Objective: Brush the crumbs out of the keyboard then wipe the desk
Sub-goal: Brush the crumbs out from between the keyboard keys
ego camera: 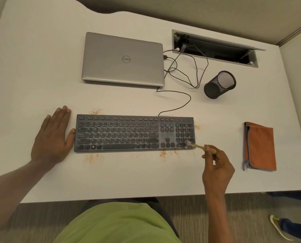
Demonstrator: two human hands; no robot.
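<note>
A black keyboard (134, 134) lies across the middle of the white desk (41, 67). My right hand (216, 169) pinches the wooden handle of a small brush (197, 146), whose bristles touch the keyboard's lower right corner by the number pad. My left hand (53, 137) lies flat on the desk with straight fingers, its thumb against the keyboard's left edge. Orange crumbs (162, 153) sit in small patches on the desk along the keyboard's front, back left and right sides. A folded orange cloth (260, 146) lies to the right.
A shut silver laptop (123, 58) lies behind the keyboard, with black cables (186, 74) running to an open cable tray (214, 48). A black mesh pen cup (219, 85) lies tipped at the right. A person's shoe (277, 227) is on the floor at lower right.
</note>
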